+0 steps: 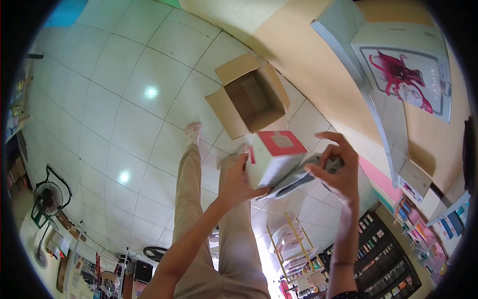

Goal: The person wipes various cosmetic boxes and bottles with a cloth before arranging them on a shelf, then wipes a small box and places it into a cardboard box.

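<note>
A white box with a red top [266, 162] and a strip of tape is held up in front of my legs. My left hand [235, 183] grips its near left side, thumb reaching under the lower edge. A grey cloth [294, 180] lies along the box's right lower side. My right hand [339, 169] has its thumb and fingers closed on the cloth's bunched right end, with one finger stretched out. Just beyond the white box, an open cardboard carton [239, 70] stands on the floor, flaps folded out; the part of its inside that shows holds nothing.
White floor tiles [134, 99] spread around my feet. Along the right wall runs a shelf [343, 42] bearing a large printed box [411, 74]. A fan [50, 197] stands at the left. Behind me are a yellow rack [294, 239] and a dark display shelf [383, 254].
</note>
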{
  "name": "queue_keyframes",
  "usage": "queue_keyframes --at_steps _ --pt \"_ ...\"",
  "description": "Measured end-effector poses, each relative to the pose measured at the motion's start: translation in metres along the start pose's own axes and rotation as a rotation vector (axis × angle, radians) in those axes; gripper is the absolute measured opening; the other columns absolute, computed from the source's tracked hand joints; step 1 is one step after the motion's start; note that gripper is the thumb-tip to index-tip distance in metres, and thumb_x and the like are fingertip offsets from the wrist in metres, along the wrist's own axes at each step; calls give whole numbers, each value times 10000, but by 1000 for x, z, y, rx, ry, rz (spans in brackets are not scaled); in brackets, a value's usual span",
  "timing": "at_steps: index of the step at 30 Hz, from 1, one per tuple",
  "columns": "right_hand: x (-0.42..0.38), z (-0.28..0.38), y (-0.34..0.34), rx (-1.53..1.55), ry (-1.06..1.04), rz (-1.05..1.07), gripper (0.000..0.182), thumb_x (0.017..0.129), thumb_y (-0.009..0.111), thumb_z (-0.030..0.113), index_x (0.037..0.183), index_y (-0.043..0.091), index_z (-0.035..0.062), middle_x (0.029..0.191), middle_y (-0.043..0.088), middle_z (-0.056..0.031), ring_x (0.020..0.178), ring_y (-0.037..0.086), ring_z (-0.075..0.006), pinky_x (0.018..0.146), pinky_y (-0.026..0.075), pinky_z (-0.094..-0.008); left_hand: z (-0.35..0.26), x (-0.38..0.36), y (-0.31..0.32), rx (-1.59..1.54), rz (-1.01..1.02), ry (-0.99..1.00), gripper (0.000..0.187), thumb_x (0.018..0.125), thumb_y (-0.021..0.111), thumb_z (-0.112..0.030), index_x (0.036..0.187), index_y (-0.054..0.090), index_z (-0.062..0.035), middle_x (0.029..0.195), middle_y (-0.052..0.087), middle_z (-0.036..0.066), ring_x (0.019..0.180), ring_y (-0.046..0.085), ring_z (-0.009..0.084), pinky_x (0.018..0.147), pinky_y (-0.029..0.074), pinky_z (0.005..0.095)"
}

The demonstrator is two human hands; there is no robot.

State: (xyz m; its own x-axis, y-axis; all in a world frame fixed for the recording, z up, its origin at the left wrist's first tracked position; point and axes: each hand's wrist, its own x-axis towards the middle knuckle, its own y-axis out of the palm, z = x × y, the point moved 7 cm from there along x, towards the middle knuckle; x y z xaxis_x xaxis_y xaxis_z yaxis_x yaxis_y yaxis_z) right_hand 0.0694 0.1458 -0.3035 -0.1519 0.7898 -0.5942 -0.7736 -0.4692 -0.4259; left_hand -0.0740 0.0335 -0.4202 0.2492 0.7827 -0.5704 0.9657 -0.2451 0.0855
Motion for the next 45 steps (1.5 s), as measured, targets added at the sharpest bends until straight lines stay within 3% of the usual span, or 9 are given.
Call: queue_keyframes --at_steps 4,12,19,25,29,33,36,42,45 --pt "-35 -22 31 241 -233 -514 216 618 675 7 806 581 59 620 525 -8 514 463 -53 444 349 -179 15 -6 10 -333 84 -147 700 563 725 -33 1144 336 -56 1010 498 68 942 504 150 772 444 287" --pt "-52 2 73 -535 -397 -653 295 682 604 71 977 592 65 1087 540 -87 1120 362 -295 926 251 -325 -15 -2 18 -507 11 -95 698 544 725 -57 1132 349 -39 994 507 67 908 501 156 783 409 294" --pt "-56 -38 51 -61 -328 -644 455 729 496 16 1177 421 -7 1278 250 -284 1165 313 -394 928 288 -408 -8 0 29 -449 72 -135 734 523 751 -70 1137 348 -39 989 505 82 927 496 162 790 407 302" --pt "-47 -72 29 306 -227 -603 383 758 424 2 1140 449 -8 1222 378 -227 1115 408 -326 891 342 -355 0 -18 43 -225 95 -53 742 554 748 -69 1131 282 -48 990 499 111 941 514 203 767 466 325" --pt "-68 -65 14 12 -97 -735 320 795 443 72 1096 469 -33 1118 480 -191 1038 469 -263 873 352 -326 -22 -26 54 -155 68 -25 717 554 755 -111 1108 306 -35 970 510 123 907 535 216 752 467 325" --pt "-111 -52 -5 169 -95 -803 486 763 571 271 1102 443 -53 1049 511 -175 969 504 -252 840 380 -320 -79 -25 70 207 -247 285 708 565 765 -243 1098 371 6 1012 507 165 893 541 229 750 458 316" --pt "-135 -20 -42 381 -20 -860 947 550 692 554 1144 342 -95 1013 505 -157 884 534 -207 770 430 -307 -138 -21 91 262 -263 597 697 609 716 -335 1129 406 9 1086 481 194 1009 482 292 808 419 363" --pt "-182 -22 -150 203 89 -1215 886 567 664 543 1126 358 -72 1051 425 -138 954 435 -208 850 333 -338 -222 -8 155 94 -419 1064 557 593 567 -4 1125 462 -130 1206 410 133 1064 413 344 747 466 359" --pt "-162 -19 -189 241 -77 -869 615 733 555 463 1118 421 3 977 477 -90 855 475 -172 749 400 -279 -236 19 170 90 -473 1157 502 638 568 -35 1115 447 -136 1204 409 118 1061 417 332 851 386 440"
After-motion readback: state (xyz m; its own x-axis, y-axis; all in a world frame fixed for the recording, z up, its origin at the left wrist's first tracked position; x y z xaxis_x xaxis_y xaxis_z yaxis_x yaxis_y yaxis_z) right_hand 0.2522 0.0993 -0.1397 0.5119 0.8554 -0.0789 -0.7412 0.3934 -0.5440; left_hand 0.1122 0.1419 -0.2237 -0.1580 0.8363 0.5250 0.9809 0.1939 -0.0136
